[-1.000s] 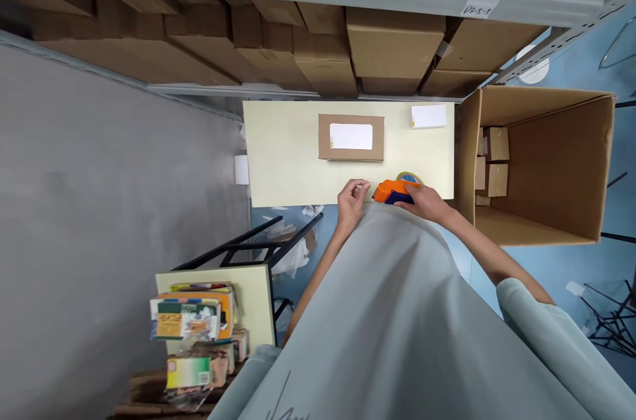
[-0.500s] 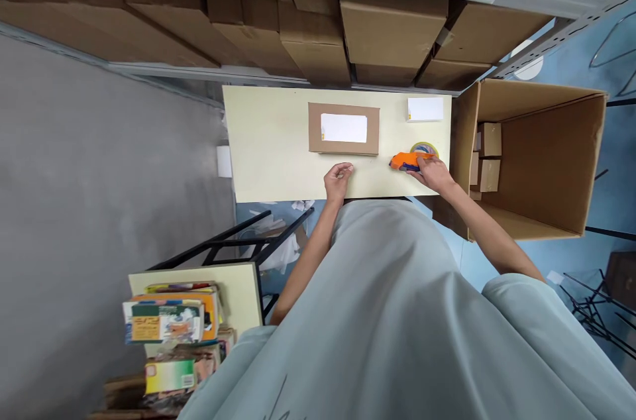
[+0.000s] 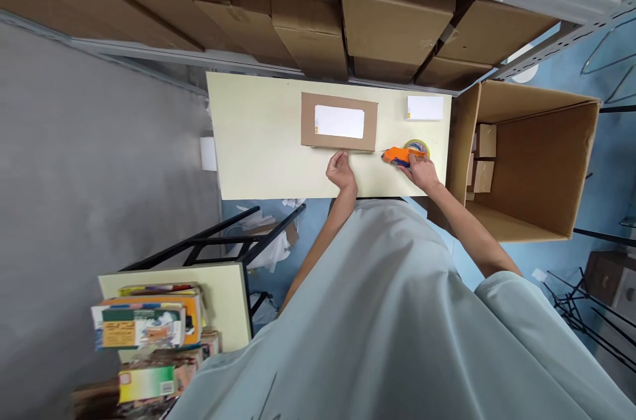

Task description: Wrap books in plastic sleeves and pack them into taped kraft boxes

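- Bending at the wrist, the left hand (image 3: pixel 340 169) keeps its grip pressed together at the fingertips — whether on anything, I cannot tell — just beside the near edge of the cardboard box (image 3: pixel 339 142).
- Curling its grip round the orange tape dispenser (image 3: pixel 396 156), the right hand (image 3: pixel 421 172) pinches it from the right, forearm slanting toward the body.
- Pointing left, the dispenser's nose sits right of the left hand, above the surface (image 3: pixel 261 142) — near the box.

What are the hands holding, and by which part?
The right hand grips the tape dispenser by its roll end. Whether the left hand pinches anything cannot be told.
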A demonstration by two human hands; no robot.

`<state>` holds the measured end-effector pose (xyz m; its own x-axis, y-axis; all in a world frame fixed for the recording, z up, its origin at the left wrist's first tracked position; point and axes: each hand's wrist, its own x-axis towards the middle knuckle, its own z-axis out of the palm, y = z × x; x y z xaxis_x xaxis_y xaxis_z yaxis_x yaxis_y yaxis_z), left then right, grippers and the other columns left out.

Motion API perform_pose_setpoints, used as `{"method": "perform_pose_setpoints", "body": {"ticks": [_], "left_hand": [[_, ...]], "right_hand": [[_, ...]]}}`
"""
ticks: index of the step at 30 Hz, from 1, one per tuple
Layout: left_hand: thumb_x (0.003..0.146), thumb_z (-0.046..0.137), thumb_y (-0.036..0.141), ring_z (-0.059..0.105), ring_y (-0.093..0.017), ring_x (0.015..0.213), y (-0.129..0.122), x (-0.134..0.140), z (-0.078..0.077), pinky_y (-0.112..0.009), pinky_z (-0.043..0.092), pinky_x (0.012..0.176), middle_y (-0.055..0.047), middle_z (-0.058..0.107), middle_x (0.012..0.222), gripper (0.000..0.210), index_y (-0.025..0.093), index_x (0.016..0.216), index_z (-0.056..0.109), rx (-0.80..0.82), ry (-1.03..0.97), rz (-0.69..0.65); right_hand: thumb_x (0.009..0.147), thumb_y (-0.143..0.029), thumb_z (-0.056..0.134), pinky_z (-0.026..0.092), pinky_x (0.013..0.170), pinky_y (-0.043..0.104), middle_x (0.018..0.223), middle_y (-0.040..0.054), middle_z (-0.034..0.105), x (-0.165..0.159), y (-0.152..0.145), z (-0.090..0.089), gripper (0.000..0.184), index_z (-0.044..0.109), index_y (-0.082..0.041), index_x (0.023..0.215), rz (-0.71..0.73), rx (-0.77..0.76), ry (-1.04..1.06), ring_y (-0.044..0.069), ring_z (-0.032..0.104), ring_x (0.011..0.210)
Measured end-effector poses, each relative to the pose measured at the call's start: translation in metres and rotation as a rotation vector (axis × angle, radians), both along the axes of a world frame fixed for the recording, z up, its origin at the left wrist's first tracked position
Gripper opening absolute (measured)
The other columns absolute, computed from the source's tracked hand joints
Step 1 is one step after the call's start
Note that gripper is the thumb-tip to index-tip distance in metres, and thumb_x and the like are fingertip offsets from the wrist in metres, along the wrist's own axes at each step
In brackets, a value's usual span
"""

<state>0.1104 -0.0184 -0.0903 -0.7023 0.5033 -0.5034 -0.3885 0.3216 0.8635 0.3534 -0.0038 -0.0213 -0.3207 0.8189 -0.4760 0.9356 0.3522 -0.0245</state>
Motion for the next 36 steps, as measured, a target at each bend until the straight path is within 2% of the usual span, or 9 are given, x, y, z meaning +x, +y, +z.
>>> {"method": "perform_pose_setpoints", "body": {"ticks": [3,6,11,14,16,21,24,30,36], "left_hand": [[0.086,0.073,0.01,0.075,-0.017,0.098,0.005,-0.001,0.004,-0.034,0.057,0.108,-0.005,0.073,0.092,0.033,0.01,0.119,0.077,-0.001,-0.016,0.062],[0.086,0.075,0.008,0.077,-0.017,0.102,0.007,-0.007,0.009,-0.034,0.056,0.111,-0.006,0.074,0.095,0.059,0.009,0.144,0.065,-0.007,-0.024,0.095],[0.09,0.072,0.006,0.075,-0.019,0.12,0.007,-0.013,0.02,-0.035,0.053,0.117,-0.014,0.076,0.118,0.06,0.011,0.148,0.06,-0.058,-0.092,0.052],[0.088,0.077,0.007,0.069,-0.021,0.132,0.007,-0.013,0.029,-0.033,0.053,0.117,-0.017,0.067,0.143,0.06,0.016,0.145,0.061,-0.064,-0.098,0.075],[0.087,0.08,0.011,0.068,-0.021,0.134,0.006,-0.011,0.037,-0.032,0.054,0.116,-0.016,0.064,0.146,0.054,0.019,0.138,0.064,-0.079,-0.142,0.106],[0.093,0.072,0.019,0.077,-0.018,0.109,0.006,-0.002,0.058,-0.034,0.061,0.109,-0.009,0.074,0.11,0.007,0.019,0.1,0.071,-0.079,-0.487,0.043],[0.093,0.074,0.021,0.075,-0.016,0.109,0.017,0.001,0.064,-0.032,0.06,0.109,-0.007,0.075,0.101,0.004,0.019,0.091,0.072,-0.029,-0.539,-0.007],[0.096,0.079,0.026,0.071,-0.019,0.118,0.046,-0.011,0.051,-0.033,0.06,0.107,-0.009,0.076,0.106,0.012,0.017,0.093,0.07,-0.106,-0.381,-0.042],[0.101,0.069,0.022,0.072,-0.016,0.109,0.042,-0.023,0.039,-0.032,0.059,0.105,-0.008,0.076,0.1,0.012,0.016,0.091,0.071,-0.097,-0.203,-0.113]], "right_hand": [[0.113,-0.062,0.031,0.052,0.097,0.049,0.101,0.0228,0.075,-0.003,-0.002,-0.006,0.062,0.054,-0.007,0.126,0.018,0.038,0.061,0.036,0.072,0.092],[0.113,-0.063,0.029,0.052,0.097,0.05,0.099,0.0227,0.076,-0.007,-0.004,-0.01,0.063,0.054,-0.007,0.126,0.017,0.066,0.1,0.036,0.072,0.09],[0.113,-0.062,0.034,0.052,0.102,0.049,0.106,0.0248,0.077,-0.014,-0.005,-0.01,0.061,0.053,-0.006,0.127,-0.004,0.059,0.108,0.036,0.073,0.094],[0.113,-0.061,0.036,0.051,0.104,0.049,0.109,0.025,0.077,-0.015,-0.005,-0.009,0.059,0.053,-0.007,0.129,-0.019,0.04,0.11,0.036,0.074,0.096],[0.113,-0.061,0.036,0.052,0.104,0.05,0.11,0.0247,0.078,-0.015,-0.006,-0.009,0.06,0.052,-0.007,0.132,-0.033,0.041,0.12,0.036,0.074,0.097],[0.113,-0.06,0.036,0.052,0.104,0.05,0.106,0.0235,0.078,-0.015,-0.011,-0.011,0.062,0.05,-0.005,0.137,-0.065,0.042,0.12,0.036,0.075,0.095],[0.113,-0.061,0.036,0.052,0.104,0.051,0.104,0.0235,0.078,-0.015,-0.013,-0.012,0.062,0.05,-0.005,0.136,-0.063,0.035,0.126,0.035,0.075,0.092],[0.114,-0.058,0.037,0.052,0.101,0.049,0.106,0.0231,0.077,-0.018,-0.015,-0.014,0.057,0.051,-0.006,0.133,-0.067,0.043,0.116,0.034,0.074,0.091],[0.114,-0.061,0.033,0.05,0.098,0.046,0.095,0.0189,0.076,-0.029,-0.022,-0.015,0.057,0.056,-0.009,0.122,0.0,0.067,0.109,0.033,0.071,0.088]]}}
